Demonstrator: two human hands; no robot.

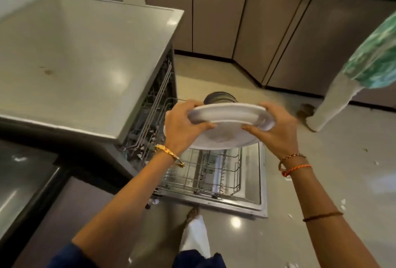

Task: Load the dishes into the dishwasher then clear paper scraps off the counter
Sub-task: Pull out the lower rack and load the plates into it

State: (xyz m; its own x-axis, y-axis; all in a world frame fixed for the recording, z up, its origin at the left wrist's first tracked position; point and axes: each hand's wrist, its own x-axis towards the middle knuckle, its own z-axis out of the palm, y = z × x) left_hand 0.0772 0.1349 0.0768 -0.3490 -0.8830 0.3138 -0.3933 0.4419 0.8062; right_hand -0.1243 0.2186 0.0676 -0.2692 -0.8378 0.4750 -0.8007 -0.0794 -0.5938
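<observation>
nearest the camera, two bare forearms reach forward, a gold bangle [170, 153] on the left wrist, orange and brown thread bands [294, 166] on the right. the left hand [183, 127] grasps the left rim of the stacked round white plates [222, 127], thumb on top, fingers curled round the edge. the right hand [276, 125] grasps the right rim the same way, thumb pressed on the larger lower plate. the stack is held tilted in the air, a smaller plate on a wider one, right above the pulled-out grey wire lower rack [211, 171], not touching it. the rack sits on the lowered steel dishwasher door [256, 179], its near half showing bare wire. at the rack's far end, a row of dark round plates [219, 97] stands upright on edge, peeking just over the white stack. to the left, the pale grey countertop [85, 57] covers the dishwasher body, a small brown stain near its left edge. white paper scraps [342, 204] dot the glossy floor to the right. further off, a second person in white trousers and a green patterned top [372, 57] stands by the beige cabinets [216, 10].
</observation>
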